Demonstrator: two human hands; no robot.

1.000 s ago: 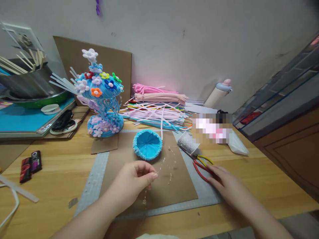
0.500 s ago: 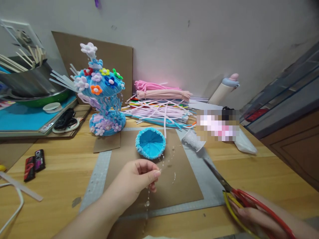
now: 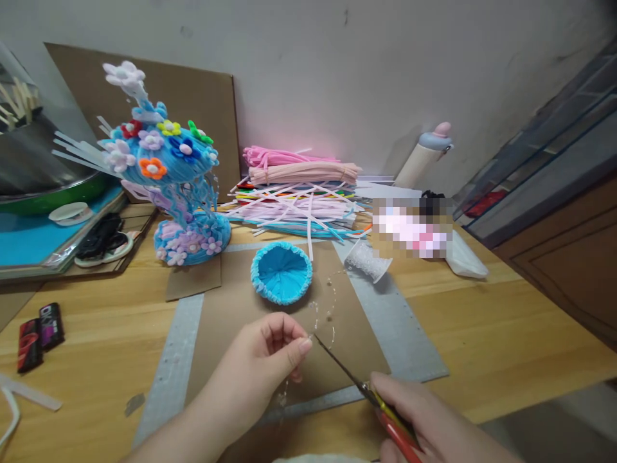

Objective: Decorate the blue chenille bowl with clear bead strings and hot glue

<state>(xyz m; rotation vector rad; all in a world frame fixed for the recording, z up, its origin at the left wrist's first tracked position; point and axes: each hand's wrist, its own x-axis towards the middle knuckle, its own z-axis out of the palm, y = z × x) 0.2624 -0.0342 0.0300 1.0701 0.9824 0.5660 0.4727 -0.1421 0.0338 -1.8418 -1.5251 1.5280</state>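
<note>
Between thumb and forefinger, my left hand (image 3: 272, 354) pinches a clear bead string (image 3: 316, 316). One end of the string hangs below the hand; the rest loops over the cardboard toward a white spool (image 3: 368, 262) lying on its side. My right hand (image 3: 424, 411) is wrapped round the red and yellow handles of scissors (image 3: 343, 365). Their blade tips are at the string, just right of my left fingertips. Whether the blades touch the string I cannot tell. Behind my left hand sits a fuzzy blue bowl shape (image 3: 281, 273), its hollow facing me.
A blue pipe-cleaner piece with flowers (image 3: 159, 161) stands at the back left. Bundled pipe cleaners (image 3: 301, 173) lie by the wall, with a bottle (image 3: 421, 157) to their right. Black-handled scissors (image 3: 102, 238) and two small packs (image 3: 41, 337) are at left.
My right hand has brought the scissors from the lower right to the bead string, and the blades look closer together. My left hand keeps its pinch. The view has shifted slightly right.
</note>
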